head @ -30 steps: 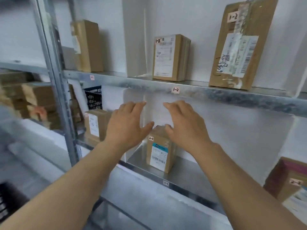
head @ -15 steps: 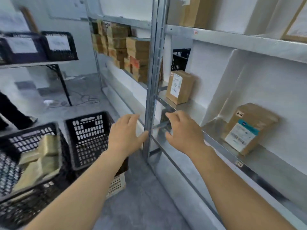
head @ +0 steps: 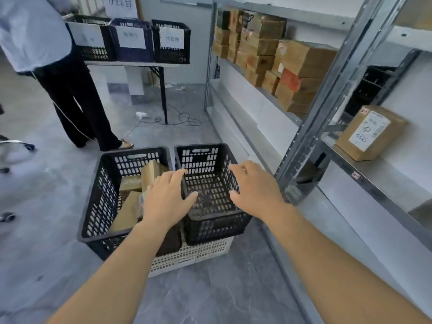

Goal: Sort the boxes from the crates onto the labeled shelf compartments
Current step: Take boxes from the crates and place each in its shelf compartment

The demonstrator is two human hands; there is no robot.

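both hands were over the two black crates on the floor, and neither carried anything. the left hand had a released grip with the fingers spread, above the wall between the crates; the right hand was also released and empty, above the right crate. i could not tell if either hand touched the plastic.

the right crate showed only its mesh bottom, so that one seemed to be finished. the left crate held several cardboard boxes, lying tilted one against another; part of them was hidden behind the left hand, so the exact count was not clear. these were what remained to be sorted.

on the shelf to the right, one labelled box stood in a compartment, near a small tag on the shelf edge, too small to read. further back, a stack of boxes filled another shelf; whether they belonged to this task i could not say.

my judgement: the work was well under way but not near its end, and the next step would probably be to take a box from the left crate.
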